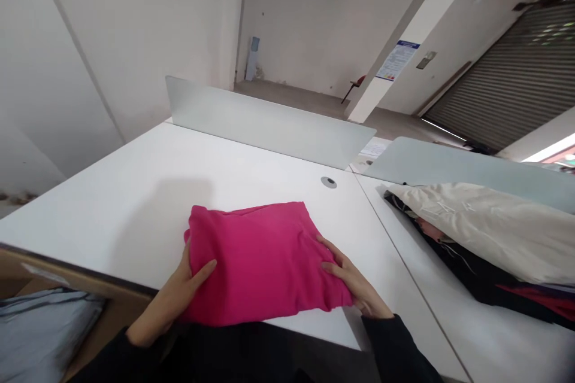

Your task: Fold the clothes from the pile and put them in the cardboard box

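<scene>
A folded magenta-pink garment [258,263] lies on the white table [148,191], close to its near edge. My left hand [179,293] grips its left side, with the fingers spread over the top and the thumb side tucked against the fold. My right hand [354,275] presses into its right side, with the fingers resting on the cloth. Black sleeves cover both my forearms. The underside of the garment is hidden.
An open cardboard box [67,278] with pale blue cloth [40,329] stands at the lower left. A cream cloth [485,230] lies over a black garment [453,275] on the adjoining desk at right. Pale divider panels [269,122] stand behind the table, which has a cable grommet [329,182].
</scene>
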Action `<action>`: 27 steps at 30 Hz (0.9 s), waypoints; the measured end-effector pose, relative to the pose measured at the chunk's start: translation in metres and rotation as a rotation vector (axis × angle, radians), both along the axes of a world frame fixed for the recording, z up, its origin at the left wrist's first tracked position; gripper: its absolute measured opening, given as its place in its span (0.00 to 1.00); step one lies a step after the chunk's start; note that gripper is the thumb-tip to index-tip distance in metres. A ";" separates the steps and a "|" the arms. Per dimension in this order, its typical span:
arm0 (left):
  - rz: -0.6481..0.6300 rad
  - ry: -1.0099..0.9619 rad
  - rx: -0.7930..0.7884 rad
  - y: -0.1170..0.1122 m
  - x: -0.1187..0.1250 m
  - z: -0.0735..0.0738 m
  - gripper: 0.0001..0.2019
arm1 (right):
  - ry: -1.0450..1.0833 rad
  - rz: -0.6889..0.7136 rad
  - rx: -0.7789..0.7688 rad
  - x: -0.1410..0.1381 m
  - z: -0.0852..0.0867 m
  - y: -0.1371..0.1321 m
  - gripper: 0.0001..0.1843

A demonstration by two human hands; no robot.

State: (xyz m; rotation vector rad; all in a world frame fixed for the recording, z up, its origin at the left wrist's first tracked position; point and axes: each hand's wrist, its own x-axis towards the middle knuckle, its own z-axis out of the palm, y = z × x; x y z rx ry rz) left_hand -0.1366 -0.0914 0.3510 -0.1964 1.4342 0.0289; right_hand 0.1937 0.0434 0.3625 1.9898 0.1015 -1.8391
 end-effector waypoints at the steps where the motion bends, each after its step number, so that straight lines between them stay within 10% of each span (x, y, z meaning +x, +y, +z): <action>1: 0.002 0.009 0.015 -0.001 0.001 0.000 0.44 | -0.031 -0.043 0.003 -0.002 0.002 -0.001 0.45; 9: 0.133 0.079 0.114 0.011 -0.037 0.036 0.41 | -0.039 0.076 0.002 -0.048 -0.007 0.017 0.37; 17: 0.152 0.503 -0.054 -0.006 -0.124 0.132 0.39 | 0.389 0.248 -0.044 -0.181 -0.035 0.023 0.38; 27: -0.394 0.744 -0.286 -0.140 -0.200 0.234 0.26 | 1.405 0.414 -0.026 -0.375 -0.043 -0.068 0.33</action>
